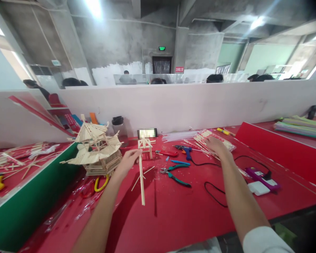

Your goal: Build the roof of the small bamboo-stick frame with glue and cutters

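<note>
In the head view, the left hand [129, 160] pinches the sticks [141, 181] by their upper ends, left of the pliers [179, 180] on the desk [171, 221]; its fingers partly hide those ends. The right hand [216, 144] is at the pack [207, 135], beyond the pliers to the right; I cannot tell whether its blurred fingers grip anything. The right sleeve [263, 240] is cut off at the bottom edge. Beyond the pliers to the left, a frame [145, 141] partly hides a pixelated phone [147, 133].
</note>
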Demonstrator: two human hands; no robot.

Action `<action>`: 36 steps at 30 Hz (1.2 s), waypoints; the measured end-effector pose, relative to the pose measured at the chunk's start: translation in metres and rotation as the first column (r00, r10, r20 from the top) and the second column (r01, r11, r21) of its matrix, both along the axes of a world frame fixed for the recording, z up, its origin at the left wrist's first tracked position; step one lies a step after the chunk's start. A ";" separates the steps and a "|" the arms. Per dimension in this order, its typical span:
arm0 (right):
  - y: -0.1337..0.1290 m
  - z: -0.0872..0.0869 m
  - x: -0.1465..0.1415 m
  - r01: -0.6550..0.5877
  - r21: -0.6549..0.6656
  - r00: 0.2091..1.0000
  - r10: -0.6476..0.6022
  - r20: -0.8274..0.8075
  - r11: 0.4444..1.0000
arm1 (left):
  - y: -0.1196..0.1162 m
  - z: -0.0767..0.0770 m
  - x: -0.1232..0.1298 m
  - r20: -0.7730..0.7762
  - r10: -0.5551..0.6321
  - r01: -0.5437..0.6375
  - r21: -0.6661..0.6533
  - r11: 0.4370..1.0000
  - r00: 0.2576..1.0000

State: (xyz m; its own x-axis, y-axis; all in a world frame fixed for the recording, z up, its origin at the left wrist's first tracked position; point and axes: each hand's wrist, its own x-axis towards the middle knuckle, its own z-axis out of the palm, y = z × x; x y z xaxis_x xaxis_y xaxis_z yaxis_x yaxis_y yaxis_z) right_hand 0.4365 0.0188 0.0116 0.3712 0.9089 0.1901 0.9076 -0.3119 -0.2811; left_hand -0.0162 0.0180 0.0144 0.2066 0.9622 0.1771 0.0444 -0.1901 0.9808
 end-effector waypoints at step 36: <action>-0.067 -0.024 -0.263 -0.692 0.207 0.615 0.715 -0.332 0.692 | 0.016 -0.024 -0.007 -0.072 0.126 -0.126 -0.002 0.992 0.990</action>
